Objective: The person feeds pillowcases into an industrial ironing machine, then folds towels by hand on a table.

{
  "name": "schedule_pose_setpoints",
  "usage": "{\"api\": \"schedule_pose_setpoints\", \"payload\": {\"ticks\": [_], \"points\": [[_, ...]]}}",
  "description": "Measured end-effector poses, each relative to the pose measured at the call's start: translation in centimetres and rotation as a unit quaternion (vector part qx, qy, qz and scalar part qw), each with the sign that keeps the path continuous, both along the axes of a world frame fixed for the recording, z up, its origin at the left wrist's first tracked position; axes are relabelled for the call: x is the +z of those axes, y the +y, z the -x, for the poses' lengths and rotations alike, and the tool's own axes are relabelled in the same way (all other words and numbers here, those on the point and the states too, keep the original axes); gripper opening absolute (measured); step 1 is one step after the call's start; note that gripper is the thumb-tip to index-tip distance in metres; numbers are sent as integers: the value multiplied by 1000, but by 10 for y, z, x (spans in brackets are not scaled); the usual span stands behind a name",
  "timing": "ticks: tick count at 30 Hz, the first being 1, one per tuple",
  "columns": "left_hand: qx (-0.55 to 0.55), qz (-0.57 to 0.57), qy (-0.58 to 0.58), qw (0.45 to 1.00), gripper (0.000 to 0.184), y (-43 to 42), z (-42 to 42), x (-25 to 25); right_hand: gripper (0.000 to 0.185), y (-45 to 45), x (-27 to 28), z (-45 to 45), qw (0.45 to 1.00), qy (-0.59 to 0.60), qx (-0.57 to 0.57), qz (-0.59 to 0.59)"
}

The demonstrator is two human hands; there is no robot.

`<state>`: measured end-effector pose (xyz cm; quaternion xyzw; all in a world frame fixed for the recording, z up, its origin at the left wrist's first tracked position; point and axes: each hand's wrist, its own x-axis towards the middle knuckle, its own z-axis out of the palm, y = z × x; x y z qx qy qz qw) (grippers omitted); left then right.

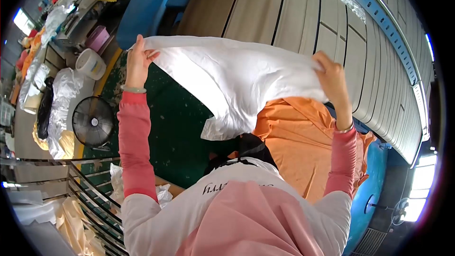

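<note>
A white cloth (227, 66) is stretched between my two hands, its lower part hanging in folds in front of my body. My left hand (139, 60) pinches one upper corner, with the index finger pointing up. At the other end, my right hand (332, 79) is closed on the cloth's edge, slightly blurred. Orange fabric (303, 147) lies heaped below the cloth and beside my right forearm. Beyond the cloth is the beige slatted bed (265, 7) of a large machine.
A blue machine frame (147, 7) rises at the upper left. A black floor fan (93, 121), a white bucket (90, 64) and a pink basin (97, 38) stand to the left. Metal rails (90, 194) are at the lower left. The floor (175, 123) is green.
</note>
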<state>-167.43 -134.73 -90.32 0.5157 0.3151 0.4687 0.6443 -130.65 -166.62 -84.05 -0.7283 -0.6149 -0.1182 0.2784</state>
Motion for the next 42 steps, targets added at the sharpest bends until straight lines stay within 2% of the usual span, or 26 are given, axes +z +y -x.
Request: {"api": "schedule_pose_setpoints", "payload": {"ticks": [1, 2, 3, 4, 5, 6, 7, 8, 10, 12, 13, 14, 16, 18, 19, 22, 23, 26, 29, 30, 32, 34, 35, 38, 40, 42], "points": [[-29, -12, 18, 999, 38, -25, -7, 13, 20, -5, -2, 13, 998, 46, 32, 43], [-59, -26, 36, 997, 37, -50, -13, 19, 21, -13, 8, 43, 978, 126, 22, 167], [-127, -77, 123, 981, 33, -74, -13, 18, 22, -15, 5, 62, 958, 177, 54, 218], [-292, -141, 154, 933, 33, -89, -16, 9, 23, -13, -2, 75, 933, 231, 97, 258], [-384, -220, 269, 855, 38, -122, -30, 26, 25, -6, -9, 85, 906, 285, 136, 284], [-471, -140, 262, 830, 58, -147, -40, 10, 28, 4, -16, 93, 878, 338, 163, 297], [-528, -145, 169, 820, 85, -172, -49, 0, 31, 15, -23, 99, 853, 379, 176, 313], [-533, -173, 142, 816, 100, -197, -63, 2, 31, 31, -60, 99, 850, 423, 237, 205], [-329, -116, 1, 937, 99, -236, -83, -26, 30, 62, -48, 109, 844, 430, 245, 206], [-109, -77, -58, 989, 78, -245, -93, -64, 29, 85, -71, 111, 845, 398, 328, 142], [-26, -33, -71, 997, 51, -240, -98, -64, 19, 98, -67, 112, 831, 387, 337, 217], [-8, -4, -122, 993, 31, -235, -100, -64, 24, 102, -59, 114, 737, 481, 425, 211], [44, -25, -94, 994, 28, -227, -104, -60, 40, 104, -10, 94, 679, 475, 488, 274], [47, -12, -91, 995, 26, -221, -100, -51, 59, 125, 2, 74, 814, 245, 524, 52], [44, -25, -79, 996, 25, -219, -92, -52, 80, 133, 16, 78, 828, 142, 536, -86], [60, -43, -93, 993, 24, -222, -83, -13, 94, 146, 5, 86, 711, 296, 621, 145], [50, -59, -91, 993, 25, -223, -81, 0, 90, 152, -13, 86, 687, 286, 621, 247], [53, -108, -19, 993, 30, -220, -71, 43, 27, 152, -34, 75, 674, 220, 643, 289], [60, -85, 8, 995, 30, -196, -58, 46, 23, 128, -25, 49, 703, 313, 548, 329], [63, -78, 13, 995, 33, -187, -56, 47, 21, 121, -15, 42, 704, 307, 588, 253], [33, -101, 135, 985, 32, -169, -57, 58, 21, 109, -8, 34, 690, 267, 669, 62], [49, -194, 167, 965, 28, -160, -76, 60, 19, 91, -7, 24, 634, 363, 672, 117], [48, -217, 171, 960, 27, -156, -86, 64, 18, 83, -6, 9, 638, 391, 634, 196], [92, -297, 142, 940, 16, -153, -96, 65, 16, 55, 10, -13, 749, 329, 494, 294], [131, -339, 120, 924, 11, -146, -95, 66, 23, 40, 12, -16, 904, 142, 385, 119], [142, -391, 135, 899, 9, -137, -90, 66, 25, 23, 11, -21, 945, 165, 276, 59]]}}
